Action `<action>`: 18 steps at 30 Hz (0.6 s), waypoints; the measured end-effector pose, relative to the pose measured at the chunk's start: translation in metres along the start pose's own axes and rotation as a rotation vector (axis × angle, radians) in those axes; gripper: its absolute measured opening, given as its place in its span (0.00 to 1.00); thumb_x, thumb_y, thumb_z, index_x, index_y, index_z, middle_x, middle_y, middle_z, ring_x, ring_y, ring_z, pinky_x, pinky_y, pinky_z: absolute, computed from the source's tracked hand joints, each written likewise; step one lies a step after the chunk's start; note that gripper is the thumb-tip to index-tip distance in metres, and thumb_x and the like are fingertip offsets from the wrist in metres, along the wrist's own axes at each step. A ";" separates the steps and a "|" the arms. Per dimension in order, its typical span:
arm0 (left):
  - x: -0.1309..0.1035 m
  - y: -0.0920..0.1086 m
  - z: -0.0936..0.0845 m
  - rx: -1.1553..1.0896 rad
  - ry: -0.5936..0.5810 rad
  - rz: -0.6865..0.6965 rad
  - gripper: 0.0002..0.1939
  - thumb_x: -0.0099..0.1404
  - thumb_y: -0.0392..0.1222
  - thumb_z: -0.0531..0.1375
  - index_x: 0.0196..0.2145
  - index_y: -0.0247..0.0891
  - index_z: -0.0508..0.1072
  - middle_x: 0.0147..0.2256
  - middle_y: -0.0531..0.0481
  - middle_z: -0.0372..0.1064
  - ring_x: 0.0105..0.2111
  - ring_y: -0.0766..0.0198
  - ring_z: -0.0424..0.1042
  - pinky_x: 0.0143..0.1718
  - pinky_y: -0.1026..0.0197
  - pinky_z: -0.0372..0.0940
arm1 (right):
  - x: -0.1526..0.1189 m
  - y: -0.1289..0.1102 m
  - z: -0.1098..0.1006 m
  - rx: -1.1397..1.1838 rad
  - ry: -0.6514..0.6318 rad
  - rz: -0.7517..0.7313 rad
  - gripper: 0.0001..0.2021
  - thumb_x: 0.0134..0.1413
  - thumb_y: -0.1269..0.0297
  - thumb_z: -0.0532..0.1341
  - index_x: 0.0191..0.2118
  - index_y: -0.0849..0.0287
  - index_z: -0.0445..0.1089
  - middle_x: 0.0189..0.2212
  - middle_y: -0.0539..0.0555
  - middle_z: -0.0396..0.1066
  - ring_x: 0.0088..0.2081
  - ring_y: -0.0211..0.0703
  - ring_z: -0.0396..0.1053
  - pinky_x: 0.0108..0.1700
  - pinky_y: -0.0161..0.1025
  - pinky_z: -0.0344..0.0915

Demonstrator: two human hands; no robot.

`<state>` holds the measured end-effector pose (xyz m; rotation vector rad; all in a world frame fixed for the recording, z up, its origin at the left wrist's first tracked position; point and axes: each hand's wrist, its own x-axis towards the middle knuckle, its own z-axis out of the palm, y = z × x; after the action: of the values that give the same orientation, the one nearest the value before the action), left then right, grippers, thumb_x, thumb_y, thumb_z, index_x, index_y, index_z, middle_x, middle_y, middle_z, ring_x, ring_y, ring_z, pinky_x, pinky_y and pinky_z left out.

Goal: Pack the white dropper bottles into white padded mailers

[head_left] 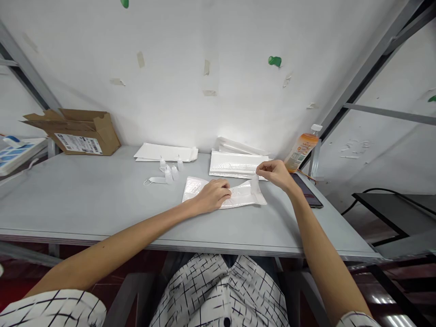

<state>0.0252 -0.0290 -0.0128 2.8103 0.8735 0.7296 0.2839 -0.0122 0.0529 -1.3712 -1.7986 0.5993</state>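
Observation:
A white padded envelope point(240, 196) lies flat on the grey table in front of me, with its open end towards the right. My left hand point(213, 196) rests on its middle, fingers curled and closed against it. Above the right end, my right hand point(275, 173) pinches a thin whitish strip point(254, 181) that rises from the envelope's end. Whether that strip is a peel-off backing or part of the flap, I cannot tell. Several small white dropper bottles point(168, 175) stand or lie to the left of the envelope.
More white padded envelopes point(235, 163) lie behind my hands, and flat white ones point(165, 152) at the back left. An open cardboard box point(85, 131) stands far left. On the right are an orange drink bottle point(301, 150) and a dark tablet point(308, 193). The wall borders the table's back.

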 end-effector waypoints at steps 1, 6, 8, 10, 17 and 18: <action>-0.001 0.000 0.001 0.006 0.008 0.000 0.15 0.72 0.37 0.51 0.35 0.37 0.78 0.41 0.44 0.71 0.41 0.57 0.70 0.44 0.53 0.66 | -0.002 0.000 0.000 0.002 0.001 -0.006 0.09 0.40 0.61 0.62 0.22 0.62 0.72 0.18 0.49 0.63 0.22 0.34 0.56 0.25 0.35 0.51; -0.003 -0.002 0.002 -0.078 0.057 -0.051 0.15 0.72 0.38 0.51 0.38 0.37 0.78 0.41 0.44 0.71 0.40 0.59 0.71 0.42 0.56 0.67 | -0.024 0.008 -0.004 0.030 0.043 0.037 0.09 0.44 0.60 0.64 0.25 0.62 0.74 0.19 0.51 0.69 0.18 0.36 0.62 0.23 0.36 0.54; -0.002 -0.005 0.001 -0.138 0.079 -0.071 0.14 0.72 0.39 0.52 0.39 0.38 0.77 0.41 0.45 0.71 0.39 0.60 0.72 0.41 0.56 0.68 | -0.035 0.013 -0.006 0.094 0.078 0.069 0.09 0.44 0.59 0.65 0.26 0.61 0.73 0.21 0.53 0.72 0.18 0.38 0.65 0.21 0.35 0.55; -0.002 -0.008 -0.001 -0.193 0.112 -0.082 0.13 0.71 0.39 0.52 0.38 0.38 0.77 0.41 0.45 0.71 0.39 0.60 0.72 0.41 0.57 0.68 | -0.042 0.017 -0.005 0.174 0.082 0.105 0.10 0.44 0.58 0.65 0.26 0.61 0.71 0.22 0.54 0.73 0.18 0.39 0.68 0.19 0.34 0.53; -0.003 -0.019 -0.013 -0.155 0.028 -0.041 0.20 0.71 0.54 0.54 0.50 0.39 0.73 0.50 0.43 0.72 0.50 0.55 0.71 0.52 0.50 0.65 | -0.043 0.017 0.012 0.250 -0.197 0.162 0.11 0.45 0.58 0.66 0.26 0.62 0.74 0.24 0.57 0.76 0.20 0.37 0.65 0.20 0.33 0.54; -0.004 -0.018 -0.014 -0.117 -0.025 -0.030 0.26 0.68 0.59 0.56 0.56 0.40 0.70 0.54 0.42 0.70 0.54 0.52 0.69 0.55 0.47 0.63 | -0.043 0.017 0.015 0.218 -0.233 0.151 0.11 0.45 0.58 0.66 0.26 0.62 0.75 0.24 0.56 0.76 0.21 0.37 0.64 0.22 0.34 0.56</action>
<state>0.0065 -0.0161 -0.0063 2.6926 0.8390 0.7151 0.2869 -0.0466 0.0186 -1.3382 -1.7567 1.0415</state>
